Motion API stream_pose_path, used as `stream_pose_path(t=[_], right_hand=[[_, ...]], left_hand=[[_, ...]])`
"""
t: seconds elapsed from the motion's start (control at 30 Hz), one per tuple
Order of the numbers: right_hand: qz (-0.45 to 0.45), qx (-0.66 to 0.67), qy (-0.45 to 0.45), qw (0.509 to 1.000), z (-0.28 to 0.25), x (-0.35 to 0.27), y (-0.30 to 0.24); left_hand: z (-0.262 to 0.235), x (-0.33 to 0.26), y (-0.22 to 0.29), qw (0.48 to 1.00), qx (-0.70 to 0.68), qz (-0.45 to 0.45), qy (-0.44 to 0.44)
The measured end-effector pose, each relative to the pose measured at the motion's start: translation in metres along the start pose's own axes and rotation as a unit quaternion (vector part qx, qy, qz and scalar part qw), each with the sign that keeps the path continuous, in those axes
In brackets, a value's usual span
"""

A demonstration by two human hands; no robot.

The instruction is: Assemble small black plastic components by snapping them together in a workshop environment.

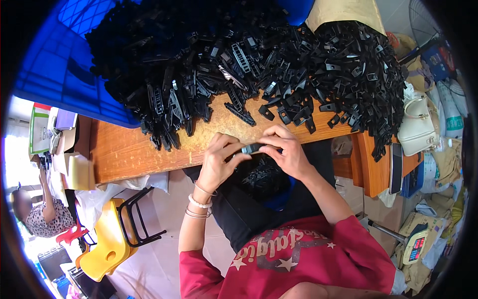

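Observation:
Over the near edge of the wooden table point(149, 159), both of my hands meet at a small dark plastic piece point(251, 148). My left hand point(221, 155) pinches its left end between thumb and fingers. At its right end, the thumb and fingers of my right hand point(285, 151) are closed on it. Its exact shape is partly hidden by my fingers. Beyond my hands lies a big heap of long ribbed black plastic pieces point(174, 107), and to its right a heap of smaller black plastic clips point(343, 74). Below my hands, a blue container point(284, 199) between my legs holds more black pieces.
A blue plastic crate point(50, 79) leans at the back left. An open sack point(346, 14) lies behind the clips. At the right are a white handbag point(418, 124) and a scale point(415, 247). A yellow chair point(107, 249) and another person point(47, 217) are at left.

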State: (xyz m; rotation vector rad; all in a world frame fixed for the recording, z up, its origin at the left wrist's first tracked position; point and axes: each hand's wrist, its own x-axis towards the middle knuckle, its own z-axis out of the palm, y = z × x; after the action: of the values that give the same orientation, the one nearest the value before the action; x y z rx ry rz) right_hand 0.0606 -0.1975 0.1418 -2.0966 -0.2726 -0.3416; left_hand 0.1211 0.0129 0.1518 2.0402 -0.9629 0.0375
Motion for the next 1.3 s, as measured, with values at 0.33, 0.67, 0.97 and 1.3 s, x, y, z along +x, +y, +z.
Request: stream_pose_path(t=[0.33, 0.67, 0.97, 1.3], right_hand=[[-0.052, -0.315, 0.124, 0.939, 0.009, 0.037, 0.024], [-0.059, -0.166, 0.116, 0.978, 0.009, 0.028, 0.015], [-0.062, -0.207, 0.111, 0.970, 0.015, 0.041, 0.012], [0.034, -0.034, 0.022, 0.999, 0.003, 0.012, 0.003]], left_hand=[[0.022, 0.033, -0.006, 0.981, 0.156, 0.072, 0.085], [0.021, -0.013, 0.002, 0.965, 0.216, 0.137, 0.064], [0.008, 0.005, -0.007, 0.984, 0.142, 0.017, 0.102], [0.003, 0.003, -0.009, 0.995, 0.023, -0.044, 0.086]])
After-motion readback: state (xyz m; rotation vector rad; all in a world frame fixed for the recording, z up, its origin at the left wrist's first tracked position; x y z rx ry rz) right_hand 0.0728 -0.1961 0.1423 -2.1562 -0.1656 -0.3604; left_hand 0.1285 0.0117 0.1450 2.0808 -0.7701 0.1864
